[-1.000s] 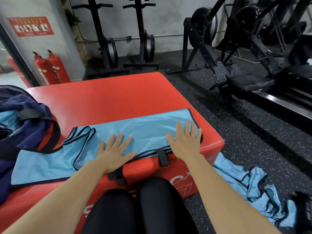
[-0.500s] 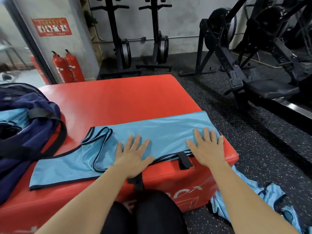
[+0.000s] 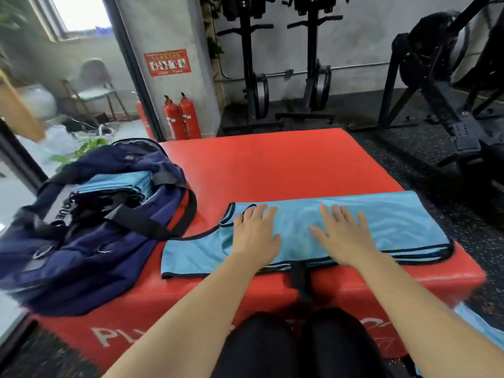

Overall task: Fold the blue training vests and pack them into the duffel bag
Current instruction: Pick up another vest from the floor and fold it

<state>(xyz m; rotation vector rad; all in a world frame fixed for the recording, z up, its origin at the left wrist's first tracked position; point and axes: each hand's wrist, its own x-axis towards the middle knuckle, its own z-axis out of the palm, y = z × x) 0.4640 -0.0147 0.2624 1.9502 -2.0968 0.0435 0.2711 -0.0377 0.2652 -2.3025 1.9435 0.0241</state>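
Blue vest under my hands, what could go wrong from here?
The vest lies along the near edge of the red box, so it may slip off when the left hand and right hand lift. The duffel bag already holds folded vests under a black strap; packing could snag or topple them.

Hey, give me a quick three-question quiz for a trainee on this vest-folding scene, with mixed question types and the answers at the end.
1. True or false: the left hand and the right hand both lie flat on the blue vest.
2. Multiple choice: the duffel bag sits A) on the floor, B) on the red box, to the person's left, C) on a chair.
3. Short answer: what already lies inside the open bag?

Key: 1 true; 2 B; 3 folded blue vests.
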